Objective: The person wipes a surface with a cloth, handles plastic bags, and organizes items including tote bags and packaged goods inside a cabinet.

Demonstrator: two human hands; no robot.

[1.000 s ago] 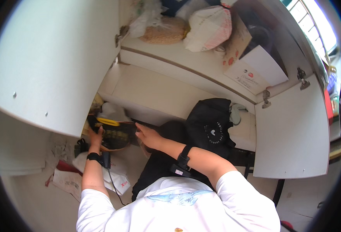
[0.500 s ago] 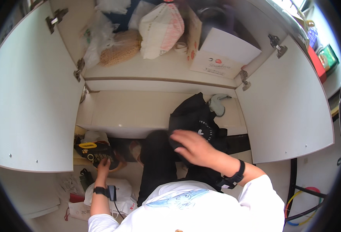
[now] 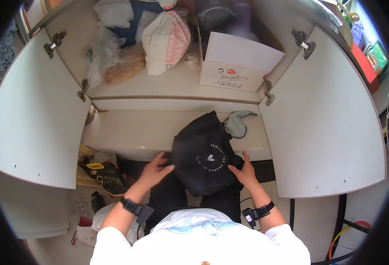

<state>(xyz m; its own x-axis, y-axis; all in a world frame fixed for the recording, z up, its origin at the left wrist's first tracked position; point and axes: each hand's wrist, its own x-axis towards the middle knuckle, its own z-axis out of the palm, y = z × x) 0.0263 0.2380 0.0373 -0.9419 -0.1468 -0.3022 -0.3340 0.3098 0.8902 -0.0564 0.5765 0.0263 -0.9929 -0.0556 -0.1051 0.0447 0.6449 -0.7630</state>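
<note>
A black fabric bag (image 3: 194, 170) with a white heart and a ring of white lettering lies across my knees and the lower cabinet ledge. My left hand (image 3: 156, 171) is beside its left edge, thumb and fingers spread. At the right edge is my right hand (image 3: 244, 171), with its thumb over the fabric and its fingers apart. Neither hand is closed round the bag. A grey-green cloth (image 3: 237, 123) lies just beyond the bag on the ledge (image 3: 132, 128).
Open white doors flank me, left (image 3: 33, 119) and right (image 3: 322, 119). The upper shelf holds clear plastic bags (image 3: 101, 53), a tied white sack (image 3: 165, 42) and an open white carton (image 3: 238, 66). A black-and-yellow package (image 3: 101, 174) sits at lower left.
My left hand has left the black-and-yellow package and come to the bag's left side. My right hand has shifted to its right side. The bag lies nearer me, over my knees.
</note>
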